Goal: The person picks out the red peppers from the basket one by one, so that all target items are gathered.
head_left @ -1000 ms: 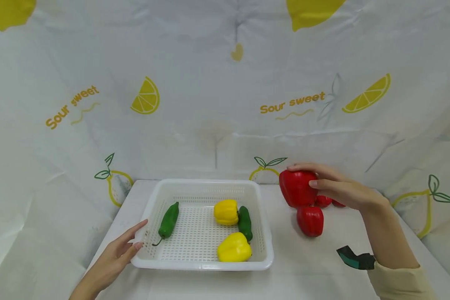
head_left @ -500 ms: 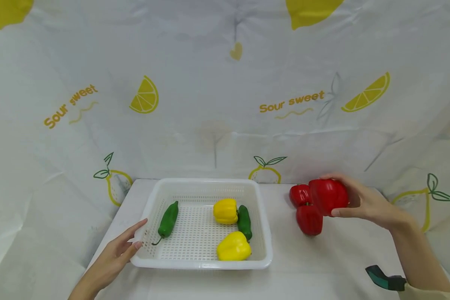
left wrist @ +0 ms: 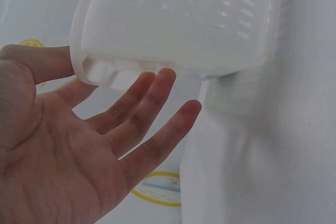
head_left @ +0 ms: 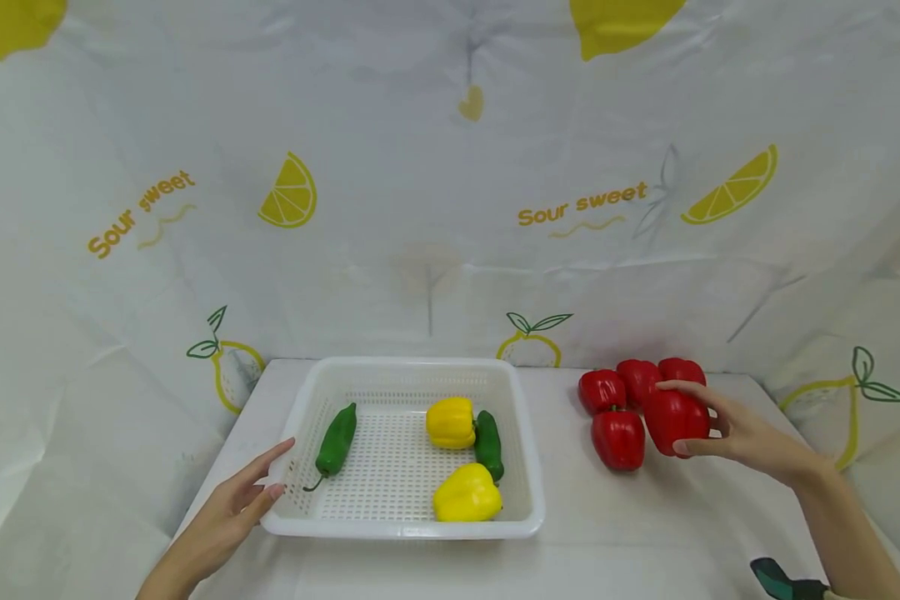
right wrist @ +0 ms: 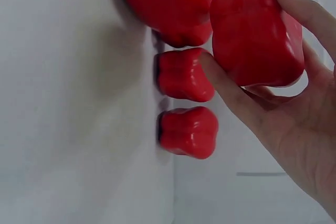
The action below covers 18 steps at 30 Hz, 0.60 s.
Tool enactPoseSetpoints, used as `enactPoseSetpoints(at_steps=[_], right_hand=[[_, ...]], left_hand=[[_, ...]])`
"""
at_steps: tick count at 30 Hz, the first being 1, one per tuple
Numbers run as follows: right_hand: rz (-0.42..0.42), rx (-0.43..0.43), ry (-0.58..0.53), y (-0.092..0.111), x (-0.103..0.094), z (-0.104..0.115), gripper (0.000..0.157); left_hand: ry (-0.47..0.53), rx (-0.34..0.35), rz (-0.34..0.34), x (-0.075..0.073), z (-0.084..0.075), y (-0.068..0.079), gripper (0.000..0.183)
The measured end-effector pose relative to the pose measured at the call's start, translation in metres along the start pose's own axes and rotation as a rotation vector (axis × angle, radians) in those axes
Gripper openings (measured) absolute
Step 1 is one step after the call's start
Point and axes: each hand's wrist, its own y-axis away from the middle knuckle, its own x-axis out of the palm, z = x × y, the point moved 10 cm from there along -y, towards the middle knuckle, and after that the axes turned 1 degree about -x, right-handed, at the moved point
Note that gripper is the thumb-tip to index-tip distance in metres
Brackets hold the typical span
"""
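My right hand [head_left: 753, 437] grips a red bell pepper [head_left: 673, 417], thumb on the near side and fingers over the far side. In the right wrist view, this pepper [right wrist: 254, 35] is held up off the white table. Several other red bell peppers [head_left: 618, 439] stand close beside it, some in a back row. At the left, my left hand [head_left: 228, 517] touches the rim of a white plastic basket [head_left: 401, 532]. Seen from the left wrist, its fingers [left wrist: 157, 150] are spread and nearly straight along the basket's outer wall.
Inside the basket lie two yellow bell peppers [head_left: 467, 493], a long green pepper [head_left: 337, 442] at the left and another green pepper [head_left: 488, 446] at the right. A white cloth [head_left: 390, 275] printed with lemons hangs behind the table [head_left: 577, 550].
My right hand has carried the red bell pepper rightward from the left of the red group, then lower and nearer, uncovering the back peppers. My left hand and the basket have stayed in place.
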Motion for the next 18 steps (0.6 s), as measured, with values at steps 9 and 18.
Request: enactPoseSetpoints(at_steps=[9,18], right_hand=[[0.01,0.093,0.032,-0.003,0.009,-0.04,0.091],[0.012,0.113,0.008,-0.007,0.019,-0.059,0.089]], left_hand=[[0.017,0.021,0.003,0.001,-0.002,-0.001,0.058],[-0.032,-0.04,0.001,0.0,0.003,0.0,0.059]])
